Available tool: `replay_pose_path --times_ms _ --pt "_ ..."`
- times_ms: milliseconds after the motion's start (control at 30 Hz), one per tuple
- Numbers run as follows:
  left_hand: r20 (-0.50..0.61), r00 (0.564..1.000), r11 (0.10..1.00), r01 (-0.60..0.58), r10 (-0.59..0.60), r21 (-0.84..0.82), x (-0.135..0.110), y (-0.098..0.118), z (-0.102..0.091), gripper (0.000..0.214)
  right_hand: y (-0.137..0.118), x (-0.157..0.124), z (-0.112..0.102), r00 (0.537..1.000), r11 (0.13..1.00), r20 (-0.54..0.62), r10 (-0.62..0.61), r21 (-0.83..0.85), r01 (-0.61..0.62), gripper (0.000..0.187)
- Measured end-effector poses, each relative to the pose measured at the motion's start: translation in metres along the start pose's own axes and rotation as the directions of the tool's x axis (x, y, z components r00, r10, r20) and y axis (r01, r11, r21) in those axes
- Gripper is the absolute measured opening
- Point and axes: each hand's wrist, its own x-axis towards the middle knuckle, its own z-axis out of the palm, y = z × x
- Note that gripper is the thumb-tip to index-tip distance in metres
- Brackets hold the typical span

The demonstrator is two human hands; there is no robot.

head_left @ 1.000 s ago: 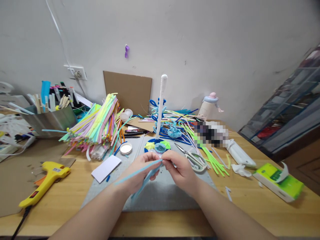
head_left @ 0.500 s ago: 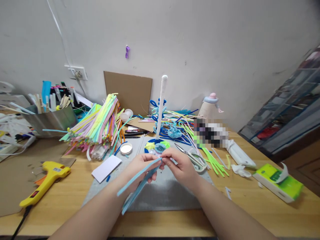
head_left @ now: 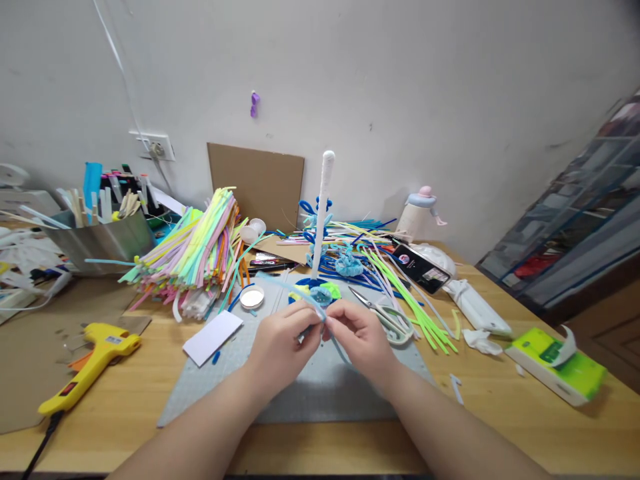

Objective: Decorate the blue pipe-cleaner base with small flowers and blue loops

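The left hand (head_left: 280, 343) and right hand (head_left: 363, 337) pinch a fuzzy light-blue pipe cleaner (head_left: 299, 294) with closed fingers above the grey cutting mat (head_left: 300, 400) on the wooden desk (head_left: 500, 413), where its middle looks bent and its long ends look unshaped.

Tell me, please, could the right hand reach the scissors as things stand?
Probably yes: the scissors lie just beyond the right hand, with nothing between them, though its grip is on the pipe cleaner.

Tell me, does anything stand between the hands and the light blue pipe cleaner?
Nothing visible does. The left hand and the right hand both pinch the light blue pipe cleaner directly, above the grey mat. The scissors lie apart, to the right.
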Motion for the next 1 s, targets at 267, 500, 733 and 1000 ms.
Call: replay_pose_path --times_ms 267,500,733,1000 --pt "0.110 0.990 0.920 -0.128 0.094 0.370 -0.005 -0.007 0.002 0.024 -0.001 0.001 0.004 0.980 0.969 0.017 0.201 0.146 -0.201 0.015" --pt "0.134 0.988 0.952 -0.116 0.080 0.285 -0.006 -0.009 0.006 0.024 0.006 0.001 0.011 0.947 0.890 0.036 0.321 0.332 -0.314 0.014" --pt "0.260 0.855 0.676 0.515 -0.449 -0.528 0.005 -0.006 0.005 0.023 0.005 0.006 0.004 0.941 0.843 0.056 0.333 0.429 -0.324 0.016" --pt "0.613 0.697 0.255 0.712 -0.372 -0.654 0.004 -0.007 0.000 0.025 0.010 0.011 -0.003 0.908 0.750 0.201 0.369 0.513 -0.418 0.016"
